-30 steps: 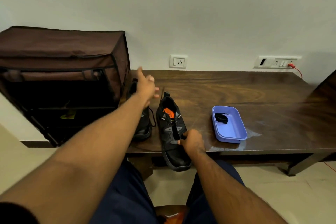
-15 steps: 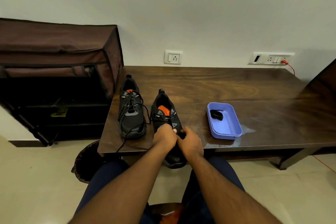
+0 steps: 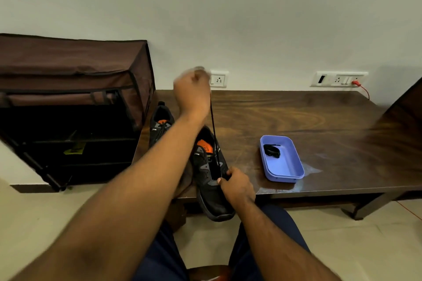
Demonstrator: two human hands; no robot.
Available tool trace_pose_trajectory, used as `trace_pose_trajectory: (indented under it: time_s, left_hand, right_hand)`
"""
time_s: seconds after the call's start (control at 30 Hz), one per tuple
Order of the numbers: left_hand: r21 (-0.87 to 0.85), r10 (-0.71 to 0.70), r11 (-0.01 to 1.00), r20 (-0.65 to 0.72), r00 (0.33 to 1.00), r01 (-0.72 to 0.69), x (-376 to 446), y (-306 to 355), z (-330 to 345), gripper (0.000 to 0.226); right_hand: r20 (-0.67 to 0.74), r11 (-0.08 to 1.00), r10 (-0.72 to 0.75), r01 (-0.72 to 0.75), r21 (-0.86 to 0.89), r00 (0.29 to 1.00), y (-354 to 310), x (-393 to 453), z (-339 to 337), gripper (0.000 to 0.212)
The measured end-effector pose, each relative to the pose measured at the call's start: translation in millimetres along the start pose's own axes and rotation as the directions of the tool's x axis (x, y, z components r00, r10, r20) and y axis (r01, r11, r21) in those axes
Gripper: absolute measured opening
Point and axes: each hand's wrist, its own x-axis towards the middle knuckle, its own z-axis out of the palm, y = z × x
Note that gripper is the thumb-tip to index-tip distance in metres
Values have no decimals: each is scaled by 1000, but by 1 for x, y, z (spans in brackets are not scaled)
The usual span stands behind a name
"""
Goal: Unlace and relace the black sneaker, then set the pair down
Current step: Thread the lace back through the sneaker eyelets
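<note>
A black sneaker (image 3: 211,180) with an orange insole lies on the wooden table (image 3: 296,116), its toe jutting over the front edge. My right hand (image 3: 235,183) grips its right side near the eyelets. My left hand (image 3: 193,90) is raised above the shoe, fingers curled round a black lace (image 3: 213,134) that runs taut down to the eyelets. The second black sneaker (image 3: 159,124) stands at the table's left end, partly hidden behind my left forearm.
A purple tray (image 3: 283,172) holding a coiled black lace (image 3: 271,150) sits right of the shoe. A brown fabric shoe rack (image 3: 68,80) stands left of the table. Wall sockets (image 3: 340,78) with a red cable lie behind.
My left hand has risen from the shoe's eyelets to high above it, drawing the lace up taut. The right hand stays on the shoe.
</note>
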Motion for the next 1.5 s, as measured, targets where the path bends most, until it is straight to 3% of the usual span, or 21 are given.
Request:
trace_pose_trajectory:
  time_s: [0.07, 0.13, 0.17, 0.23, 0.27, 0.3, 0.33, 0.4, 0.5, 0.57, 0.67, 0.73, 0.83, 0.9, 0.97, 1.07, 1.17, 1.27, 1.33, 1.4, 1.5]
  left_hand:
    - [21, 49, 999, -2, 999, -49, 43, 15, 8, 26]
    - [230, 65, 968, 166, 984, -102, 74, 11, 10, 13]
    - [389, -18, 915, 310, 951, -110, 81, 3, 10, 38]
    - [754, -356, 636, 474, 805, -162, 87, -19, 5, 84]
    - [843, -483, 490, 473, 737, -221, 79, -27, -2, 83]
    - [874, -552, 409, 467, 691, -263, 69, -39, -7, 68]
    - [876, -558, 397, 468, 685, -275, 58, -53, -12, 50]
    - [863, -530, 473, 442, 724, -181, 28, -84, -27, 32]
    - [774, -534, 633, 461, 708, -27, -32, -120, -45, 49]
    - [707, -470, 706, 522, 712, -52, -67, -134, -53, 60]
    - [657, -364, 751, 495, 789, -65, -95, -142, -57, 65]
    - [661, -356, 746, 495, 793, -78, -106, -142, -57, 67]
    - [664, -349, 742, 494, 796, -86, -110, -143, -58, 72]
    - [656, -348, 751, 494, 797, -79, -108, -143, -61, 75]
    - [640, -354, 766, 501, 790, -63, -104, -148, -64, 78]
    - [588, -375, 809, 491, 786, 18, -101, -156, -70, 88]
    - [534, -419, 835, 461, 782, 133, -100, -161, -73, 89]
    - [536, -420, 834, 465, 779, 129, -99, -162, -71, 89]
    - [563, -426, 819, 467, 775, 110, -98, -164, -69, 89]
    - [580, -438, 807, 464, 770, 110, -97, -166, -69, 89]
    - [584, -429, 805, 447, 785, 107, -98, -162, -69, 87]
  right_hand:
    - [4, 1000, 10, -10, -16, 1000, -1, -1, 0, 25]
    - [5, 999, 19, -19, -29, 1000, -2, -1, 0, 26]
    - [6, 999, 23, -23, -30, 1000, -2, -2, -1, 26]
    - [11, 999, 26, -26, -33, 1000, -3, -2, -2, 27]
    - [16, 999, 28, -28, -31, 999, -4, -2, -2, 27]
    - [18, 999, 29, -28, -29, 999, -4, -1, -2, 28]
    - [20, 999, 29, -28, -33, 999, -3, 0, -2, 28]
    - [12, 998, 32, -31, -63, 999, -4, -1, -2, 29]
    - [-9, 995, 27, -28, -96, 1000, -6, -5, -2, 28]
    - [-3, 992, 28, -28, -122, 1000, -6, -11, -3, 32]
    - [73, 993, 17, -9, -118, 997, 1, -12, -7, 43]
    - [139, 998, 6, -14, 61, 990, 7, -6, -11, 50]
    - [139, 903, -15, -46, 426, 990, 5, 9, -22, 56]
    - [64, 905, -89, 54, 421, 994, -5, 25, -31, 53]
    - [53, 917, -190, 158, 367, 980, -20, 40, -36, 49]
    - [181, 932, -298, 245, 266, 937, -42, 66, -41, 50]
    - [283, 931, -296, 341, -126, 912, -56, 98, -45, 50]
    - [285, 792, -230, 349, -501, 931, -64, 119, -56, 35]
    - [231, 675, -250, 340, -655, 940, -73, 119, -69, 30]
    - [84, 585, -368, 301, -754, 926, -84, 119, -87, 30]
    - [-58, 553, -452, 229, -801, 890, -98, 122, -115, 32]
